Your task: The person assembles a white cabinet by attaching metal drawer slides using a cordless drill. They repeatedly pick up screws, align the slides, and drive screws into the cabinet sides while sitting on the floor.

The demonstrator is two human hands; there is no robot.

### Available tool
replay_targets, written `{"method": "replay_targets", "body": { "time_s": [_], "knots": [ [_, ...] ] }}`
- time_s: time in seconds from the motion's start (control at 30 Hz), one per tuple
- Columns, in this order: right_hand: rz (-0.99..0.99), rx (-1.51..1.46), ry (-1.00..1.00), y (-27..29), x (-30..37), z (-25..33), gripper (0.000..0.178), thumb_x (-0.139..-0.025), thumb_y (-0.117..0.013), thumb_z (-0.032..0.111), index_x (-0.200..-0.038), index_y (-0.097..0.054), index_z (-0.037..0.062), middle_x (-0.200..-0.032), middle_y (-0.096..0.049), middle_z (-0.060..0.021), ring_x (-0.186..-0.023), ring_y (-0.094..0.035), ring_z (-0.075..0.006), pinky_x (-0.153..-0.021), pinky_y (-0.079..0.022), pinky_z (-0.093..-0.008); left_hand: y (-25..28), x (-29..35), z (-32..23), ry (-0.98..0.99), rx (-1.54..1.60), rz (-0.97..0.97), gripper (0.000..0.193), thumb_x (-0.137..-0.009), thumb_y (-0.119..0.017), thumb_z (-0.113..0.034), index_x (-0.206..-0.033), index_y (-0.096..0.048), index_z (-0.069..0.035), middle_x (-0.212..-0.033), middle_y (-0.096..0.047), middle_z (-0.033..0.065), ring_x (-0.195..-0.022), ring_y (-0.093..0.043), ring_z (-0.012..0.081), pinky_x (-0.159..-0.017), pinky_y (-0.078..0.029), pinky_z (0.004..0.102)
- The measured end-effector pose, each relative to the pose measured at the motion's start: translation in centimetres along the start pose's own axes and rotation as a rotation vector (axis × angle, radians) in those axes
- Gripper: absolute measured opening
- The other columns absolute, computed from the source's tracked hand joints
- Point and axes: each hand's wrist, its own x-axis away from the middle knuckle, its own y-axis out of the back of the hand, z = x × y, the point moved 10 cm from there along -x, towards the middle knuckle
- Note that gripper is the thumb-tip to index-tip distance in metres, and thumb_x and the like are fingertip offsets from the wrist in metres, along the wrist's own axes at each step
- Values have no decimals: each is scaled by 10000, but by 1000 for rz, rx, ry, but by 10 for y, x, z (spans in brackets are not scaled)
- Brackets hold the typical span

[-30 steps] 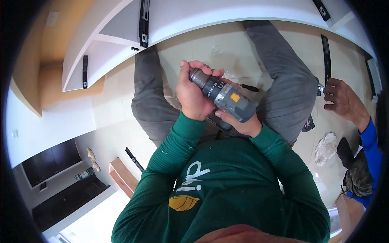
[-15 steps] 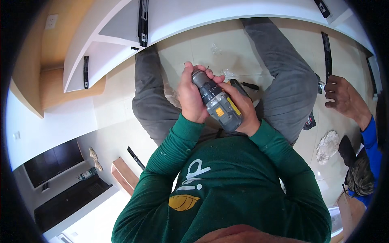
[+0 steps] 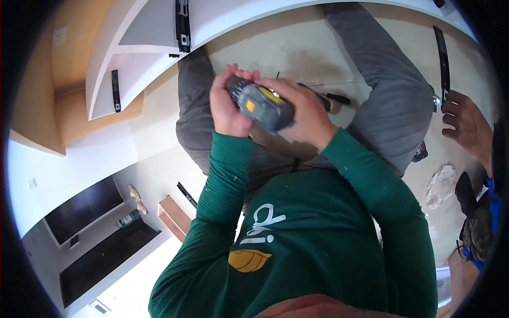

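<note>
On the shirt (image 3: 323,228), white letters (image 3: 256,238) are printed, and a yellow helmet-like sign (image 3: 249,261) is placed just beside them. On the drill (image 3: 270,115), in front of the shirt, an orange label (image 3: 250,105) is seen, too blurred for reading.

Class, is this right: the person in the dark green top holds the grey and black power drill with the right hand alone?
"Alone" is wrong: the head view shows the left hand and the right hand both holding the grey and black power drill. The dark green top is correct.
</note>
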Motion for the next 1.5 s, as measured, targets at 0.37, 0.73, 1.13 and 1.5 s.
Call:
{"method": "replay_targets", "body": {
  "time_s": [0.37,0.73,1.13,1.5],
  "knots": [
    [-32,-773,-459,-32,-148,-51,348,-872,-831,266,-1096,-708,30,-891,-714,-66,-662,-673,-152,-613,-562,-267,43,-52,-168,-686,-760,-329,359,-961,-743,-326,-1115,-573,-49,-982,-664,70,-879,-665,205,-747,-528,362],
    [-14,-995,-716,-50,-174,-81,282,-979,-719,298,-969,-671,20,-806,-665,-61,-606,-653,-157,-548,-566,-310,-5,-62,-191,-1203,-1616,-445,388,-885,-792,-306,-727,-630,10,-618,-619,94,-560,-551,194,-587,-471,341],
    [20,-1044,-729,-62,-174,-76,307,-984,-714,319,-952,-667,18,-813,-673,-59,-589,-653,-158,-530,-564,-313,20,-55,-197,-1039,-1415,-499,350,-923,-775,-290,-874,-678,43,-751,-704,108,-663,-642,156,-668,-536,296],
    [11,-1060,-726,-69,-174,-78,303,-982,-718,312,-939,-669,16,-795,-666,-57,-573,-649,-155,-504,-551,-307,30,-65,-187,-1001,-1224,-281,304,-934,-774,-240,-913,-665,42,-760,-705,72,-684,-647,115,-681,-507,253]
  ]
}}
